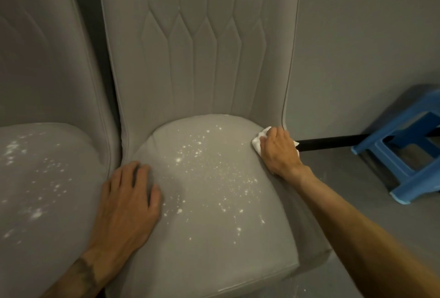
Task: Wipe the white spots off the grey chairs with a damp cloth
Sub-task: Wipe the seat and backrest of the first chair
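The right hand [279, 148] presses a white cloth [258, 142] onto the far right edge of the chair seat [209, 245], fingers closed over it. The left hand [128, 199] lies flat and empty on the seat's near left side. White spots [202, 154] lie between the hands, so wiping looks barely begun; next the cloth should sweep leftward across them.

I see both of my forearms bare, with no sleeves, gloves, watch or rings in view. My left hand [126, 204] has a dark tattoo just below the wrist, its pattern too blurred to read. My right hand [279, 150] carries no markings I can make out.
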Demonstrator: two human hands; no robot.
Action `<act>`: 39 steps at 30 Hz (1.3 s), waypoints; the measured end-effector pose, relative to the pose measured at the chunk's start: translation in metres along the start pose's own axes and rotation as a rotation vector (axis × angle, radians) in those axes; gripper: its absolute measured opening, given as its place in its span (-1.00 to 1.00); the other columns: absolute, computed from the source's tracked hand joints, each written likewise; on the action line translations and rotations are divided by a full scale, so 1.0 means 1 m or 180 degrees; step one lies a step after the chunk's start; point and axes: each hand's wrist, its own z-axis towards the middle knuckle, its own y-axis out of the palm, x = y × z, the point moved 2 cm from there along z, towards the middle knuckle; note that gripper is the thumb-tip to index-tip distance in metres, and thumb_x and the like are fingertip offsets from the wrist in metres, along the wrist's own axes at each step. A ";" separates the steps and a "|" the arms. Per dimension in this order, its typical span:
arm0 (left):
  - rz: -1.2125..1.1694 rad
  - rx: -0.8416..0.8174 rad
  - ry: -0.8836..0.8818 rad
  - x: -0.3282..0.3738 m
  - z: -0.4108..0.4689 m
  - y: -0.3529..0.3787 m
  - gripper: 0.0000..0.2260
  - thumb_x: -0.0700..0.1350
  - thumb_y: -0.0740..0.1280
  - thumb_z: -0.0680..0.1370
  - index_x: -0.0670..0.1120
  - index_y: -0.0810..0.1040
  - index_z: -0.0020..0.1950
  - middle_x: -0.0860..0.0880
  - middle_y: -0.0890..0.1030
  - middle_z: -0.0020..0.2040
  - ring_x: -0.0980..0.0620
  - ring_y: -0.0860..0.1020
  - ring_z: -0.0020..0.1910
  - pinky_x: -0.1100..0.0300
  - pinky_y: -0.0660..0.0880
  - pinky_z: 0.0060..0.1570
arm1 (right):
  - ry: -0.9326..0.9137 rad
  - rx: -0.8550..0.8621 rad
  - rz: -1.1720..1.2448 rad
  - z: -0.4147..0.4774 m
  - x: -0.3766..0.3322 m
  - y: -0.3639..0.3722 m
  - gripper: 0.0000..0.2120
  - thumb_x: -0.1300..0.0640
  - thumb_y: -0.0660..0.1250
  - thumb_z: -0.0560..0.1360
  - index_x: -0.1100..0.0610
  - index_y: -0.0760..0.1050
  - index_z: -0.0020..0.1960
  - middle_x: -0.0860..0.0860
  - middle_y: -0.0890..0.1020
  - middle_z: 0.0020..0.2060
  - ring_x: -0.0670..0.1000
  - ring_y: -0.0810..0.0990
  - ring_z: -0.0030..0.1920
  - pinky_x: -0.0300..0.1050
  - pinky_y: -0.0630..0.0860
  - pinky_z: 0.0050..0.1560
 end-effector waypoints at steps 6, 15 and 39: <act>-0.0023 -0.0079 -0.0006 -0.001 0.001 -0.001 -0.51 0.08 0.09 0.58 -0.17 0.47 0.39 -0.21 0.46 0.39 -0.26 0.43 0.35 -0.19 0.40 0.33 | -0.1238 0.0077 0.0279 -0.006 -0.040 0.013 -0.73 0.08 0.03 0.69 0.24 0.41 0.08 0.17 0.48 0.01 0.11 0.40 -0.03 -0.03 0.34 0.10; 0.0066 -0.0029 0.0034 -0.004 0.003 0.003 -0.53 0.06 0.10 0.59 -0.16 0.46 0.40 -0.20 0.47 0.39 -0.25 0.44 0.33 -0.19 0.42 0.31 | -0.0923 0.0181 0.0234 0.008 -0.055 0.017 -0.75 0.18 0.06 0.66 0.30 0.46 0.07 0.27 0.53 0.01 0.22 0.45 -0.02 0.07 0.36 0.08; 0.0229 0.0214 0.0134 -0.010 0.005 0.014 -0.60 0.04 0.15 0.59 -0.11 0.46 0.36 -0.15 0.48 0.35 -0.20 0.45 0.29 -0.09 0.39 0.26 | -0.1804 0.0202 -0.0256 0.049 -0.123 0.038 -0.72 0.13 0.11 0.64 0.31 0.50 0.08 0.31 0.54 0.00 0.25 0.50 0.00 0.11 0.39 0.08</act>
